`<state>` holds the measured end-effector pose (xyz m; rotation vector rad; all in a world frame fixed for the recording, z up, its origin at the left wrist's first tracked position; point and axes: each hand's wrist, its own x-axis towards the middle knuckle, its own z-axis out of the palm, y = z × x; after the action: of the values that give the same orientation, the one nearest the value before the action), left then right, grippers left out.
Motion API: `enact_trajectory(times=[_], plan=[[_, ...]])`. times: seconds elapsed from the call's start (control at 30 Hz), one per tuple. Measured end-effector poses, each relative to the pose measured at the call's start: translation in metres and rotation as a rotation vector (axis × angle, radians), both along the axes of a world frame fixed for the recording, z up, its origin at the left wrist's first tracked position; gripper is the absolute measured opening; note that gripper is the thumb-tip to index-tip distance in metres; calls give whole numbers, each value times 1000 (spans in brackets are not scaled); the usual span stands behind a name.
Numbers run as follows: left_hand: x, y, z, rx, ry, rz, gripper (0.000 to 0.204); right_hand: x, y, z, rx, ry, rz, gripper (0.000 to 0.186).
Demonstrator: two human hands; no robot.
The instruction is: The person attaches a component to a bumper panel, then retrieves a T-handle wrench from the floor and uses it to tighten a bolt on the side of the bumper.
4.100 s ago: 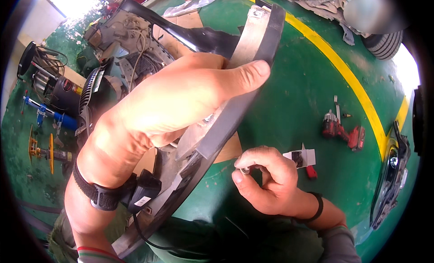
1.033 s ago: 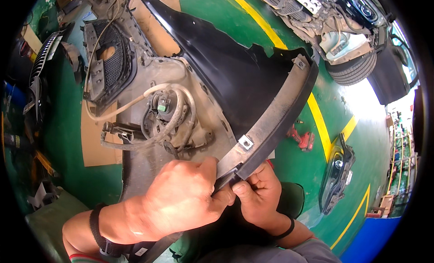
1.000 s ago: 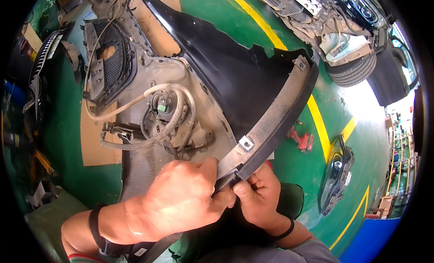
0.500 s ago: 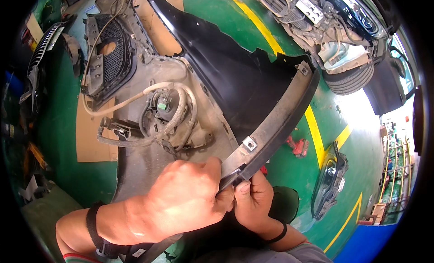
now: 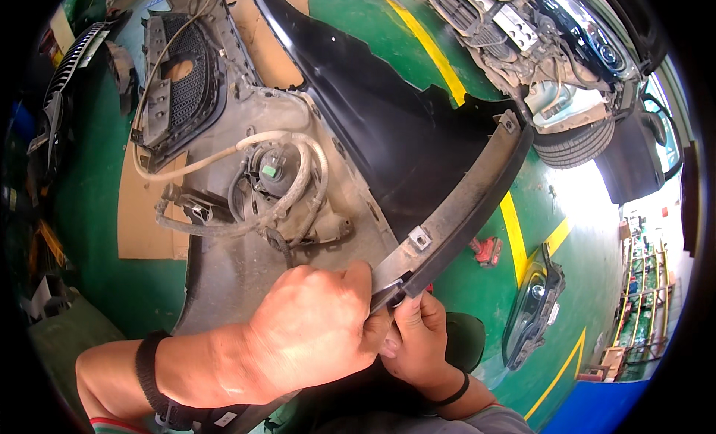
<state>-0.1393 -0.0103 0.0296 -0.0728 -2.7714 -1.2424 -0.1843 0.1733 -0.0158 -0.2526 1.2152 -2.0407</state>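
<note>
Head view: left hand (image 5: pixel 309 337) covers part of the curved trim strip (image 5: pixel 461 198).

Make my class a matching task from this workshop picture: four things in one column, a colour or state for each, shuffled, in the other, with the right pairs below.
Column one
1. left hand
2. power tool
3. cardboard
4. tyre

Column two
A. brown, on the green floor
B. black, with tread
C. touching the curved strip
D. red

Pairs: 1-C, 2-D, 3-A, 4-B
</note>
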Motion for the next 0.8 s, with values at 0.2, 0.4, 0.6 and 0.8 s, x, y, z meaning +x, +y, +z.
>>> enact_trajectory(times=[0.2, 0.4, 0.6, 0.8], plan=[[0, 2, 2, -15, -23, 15, 28, -6, 5, 1, -111, -248, 84, 36], [-1, 0, 6, -32, -45, 14, 30, -11, 10, 5, 365, 549, -38, 24], [-1, 0, 7, -33, -73, 15, 26, -14, 13, 7, 533, 990, -125, 23], [-1, 1, 7, -40, -69, 15, 26, -16, 9, 4, 604, 1510, -261, 20]])
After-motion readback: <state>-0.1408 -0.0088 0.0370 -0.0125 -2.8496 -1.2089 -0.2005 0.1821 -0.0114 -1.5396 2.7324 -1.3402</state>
